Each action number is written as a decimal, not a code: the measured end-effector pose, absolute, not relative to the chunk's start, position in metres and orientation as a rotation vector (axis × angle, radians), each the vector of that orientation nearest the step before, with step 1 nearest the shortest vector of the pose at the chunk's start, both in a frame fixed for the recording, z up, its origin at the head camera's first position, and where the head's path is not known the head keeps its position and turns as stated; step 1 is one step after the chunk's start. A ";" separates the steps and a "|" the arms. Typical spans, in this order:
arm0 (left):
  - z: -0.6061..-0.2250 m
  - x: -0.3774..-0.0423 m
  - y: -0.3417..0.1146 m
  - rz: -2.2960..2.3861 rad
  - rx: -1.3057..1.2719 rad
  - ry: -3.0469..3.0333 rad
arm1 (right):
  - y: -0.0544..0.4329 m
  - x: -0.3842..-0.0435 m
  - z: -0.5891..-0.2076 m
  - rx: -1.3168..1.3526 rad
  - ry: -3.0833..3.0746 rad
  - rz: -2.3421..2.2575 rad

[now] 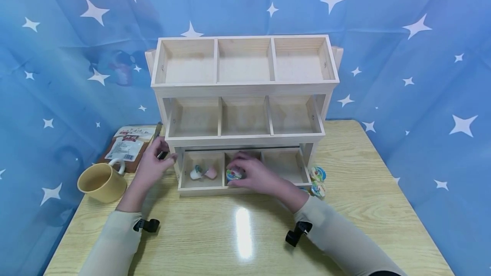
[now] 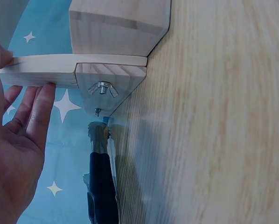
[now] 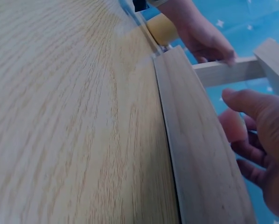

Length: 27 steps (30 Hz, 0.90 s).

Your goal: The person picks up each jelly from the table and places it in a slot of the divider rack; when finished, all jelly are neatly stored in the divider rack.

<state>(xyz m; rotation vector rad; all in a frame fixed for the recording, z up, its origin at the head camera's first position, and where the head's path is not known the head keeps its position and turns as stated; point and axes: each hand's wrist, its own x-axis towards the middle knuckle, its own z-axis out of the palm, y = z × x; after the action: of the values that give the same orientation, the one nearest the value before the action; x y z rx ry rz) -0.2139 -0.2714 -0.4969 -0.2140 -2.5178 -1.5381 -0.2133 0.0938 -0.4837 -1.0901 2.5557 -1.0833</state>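
Nearest the camera, the right sleeve (image 1: 341,235) and left sleeve (image 1: 111,244) are stretched over the desk (image 1: 207,237), a black wrist camera (image 1: 294,235) being worn at each cuff. By the right hand (image 1: 257,176), a small lidded cup (image 1: 234,174) with a colourful top is pinched between thumb and fingers, within the middle compartment of the bottom tray (image 1: 207,191). In the left compartment, a whitish cup (image 1: 196,174) and a pink cup (image 1: 211,173) are lodged side by side. By the left hand (image 1: 151,165), the side board of the three-tier wooden rack (image 1: 245,90) is gripped, the thumb being set on one face and the fingers on the other. More colourful lidded cups (image 1: 317,173) are placed just beside the rack's right side. To its left, a yellow mug (image 1: 107,182) is stood near a brown package (image 1: 126,148). Everything is backed by a blue star-patterned cloth (image 1: 383,63).
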 end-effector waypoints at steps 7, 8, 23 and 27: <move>-0.498 -0.213 -0.271 -1.557 -0.214 -2.509 | 0.091 -0.212 -0.486 -1.051 2.581 -1.024; -0.498 -0.213 -0.270 -1.551 -0.218 -2.511 | 0.090 -0.211 -0.486 -1.046 2.586 -1.022; -0.495 -0.213 -0.270 -1.535 -0.219 -2.511 | 0.097 -0.209 -0.485 -1.123 2.636 -1.064; -0.498 -0.214 -0.271 -1.541 -0.211 -2.514 | 0.103 -0.204 -0.482 -1.079 2.636 -1.085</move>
<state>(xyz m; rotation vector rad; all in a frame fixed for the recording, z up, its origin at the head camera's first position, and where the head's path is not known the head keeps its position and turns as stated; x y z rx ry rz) -0.2137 -0.2712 -0.4980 -0.2115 -2.5139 -1.5410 -0.2041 0.1034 -0.4816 -1.0785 2.6363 -1.0855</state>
